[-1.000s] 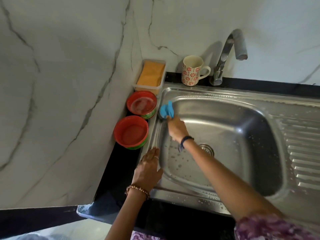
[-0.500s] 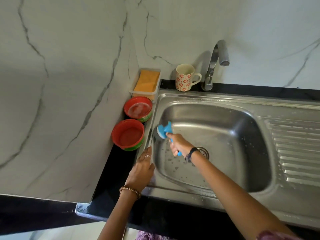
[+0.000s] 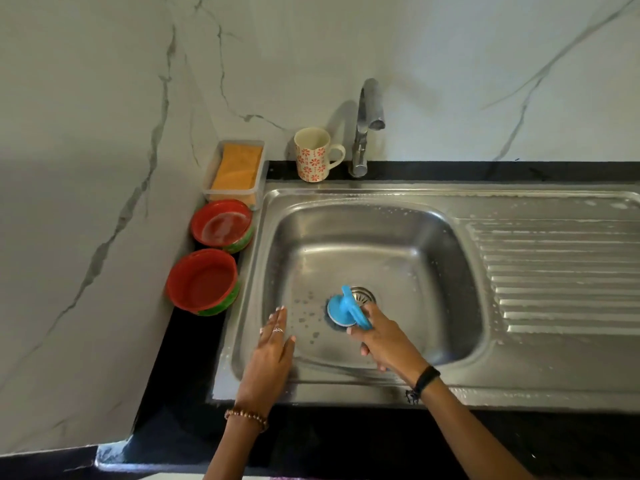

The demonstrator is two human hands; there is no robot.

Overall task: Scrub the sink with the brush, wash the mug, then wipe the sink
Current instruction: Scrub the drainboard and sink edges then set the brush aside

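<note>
Two hands are working over the steel sink [image 3: 346,195]. The right hand [image 3: 384,337] is gripping the handle of the blue brush [image 3: 341,308], its fingers curled round it, and the round brush head is sitting on the basin floor just beside the drain [image 3: 363,294], partly covering it. The left hand [image 3: 273,344] is lying with straight, relaxed fingers over the sink's front left corner, holding nothing. Water drops are showing on the basin floor between the two hands. The flowered mug [image 3: 313,155] is standing upright on the black counter [image 3: 485,169] behind the sink, just left of the tap [image 3: 363,133]. Two red bowls [image 3: 204,278] are sitting left of the sink, with an orange sponge [image 3: 239,166] lying in a clear tray behind them.
</note>
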